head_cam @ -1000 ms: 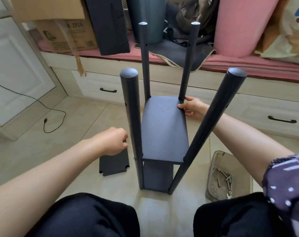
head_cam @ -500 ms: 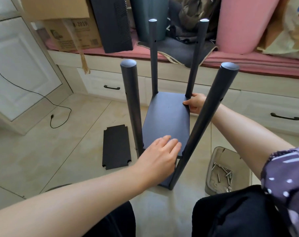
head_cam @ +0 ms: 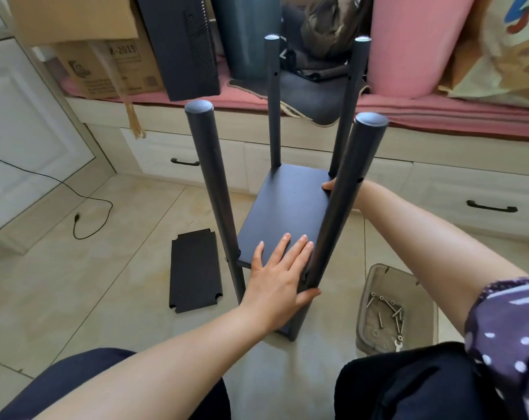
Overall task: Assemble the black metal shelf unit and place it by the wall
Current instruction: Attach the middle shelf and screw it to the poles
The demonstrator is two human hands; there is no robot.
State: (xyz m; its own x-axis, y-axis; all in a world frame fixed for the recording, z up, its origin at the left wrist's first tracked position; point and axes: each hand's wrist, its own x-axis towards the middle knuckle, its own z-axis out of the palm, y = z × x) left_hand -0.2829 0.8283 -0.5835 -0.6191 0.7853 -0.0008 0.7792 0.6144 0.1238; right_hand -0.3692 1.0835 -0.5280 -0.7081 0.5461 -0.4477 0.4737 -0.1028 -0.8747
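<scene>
My left hand (head_cam: 283, 272) presses flat on the shelf panel (head_cam: 287, 213), right hand (head_cam: 342, 189) at two o'clock, grip hidden; I keep the panel level between the posts (head_cam: 211, 183).

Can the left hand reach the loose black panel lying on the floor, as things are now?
Probably yes: the left hand lies flat on the shelf, and the loose panel lies on open floor just left of it, past one pole.

Black shelf unit (head_cam: 287, 207) upright on floor, four poles, loose black shelf panel (head_cam: 195, 271) flat beside it
</scene>
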